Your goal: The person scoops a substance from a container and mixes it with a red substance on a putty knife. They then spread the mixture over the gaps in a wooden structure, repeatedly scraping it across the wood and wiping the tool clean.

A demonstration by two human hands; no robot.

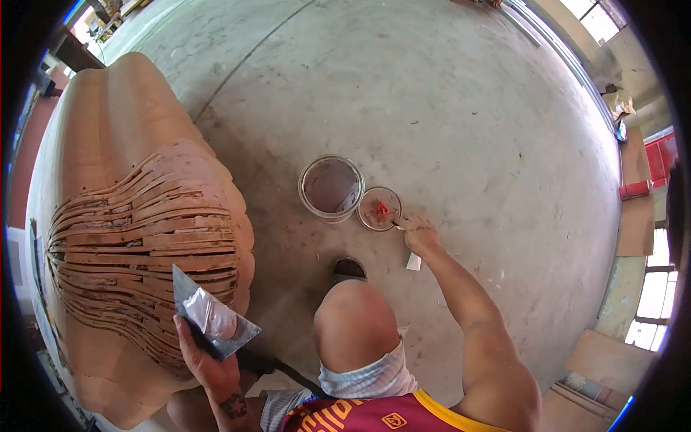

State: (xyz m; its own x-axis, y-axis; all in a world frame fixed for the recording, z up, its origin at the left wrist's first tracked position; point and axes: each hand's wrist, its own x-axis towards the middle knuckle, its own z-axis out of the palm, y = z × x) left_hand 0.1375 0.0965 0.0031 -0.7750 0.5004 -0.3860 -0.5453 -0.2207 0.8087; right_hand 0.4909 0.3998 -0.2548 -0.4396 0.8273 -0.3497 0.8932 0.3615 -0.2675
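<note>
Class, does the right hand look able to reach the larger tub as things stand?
Probably yes: only the smaller tub stands between the right hand and the larger tub, whose top looks open.

We see a flat grey plate point(243, 334), held tilted, with one corner pointing up; on its face lies a smooth, pale pinkish paste point(209, 313). On the floor point(461, 144) we see also a small round bowl point(368, 202), containing some red material point(383, 208). A thin tool point(398, 227) reaches its rim; the tip we cannot distinguish well.

Plate point(190, 290) smooth metal; paste point(210, 315) glossy; slatted form point(140, 261) wood-like, matt, rough-grooved.
</note>
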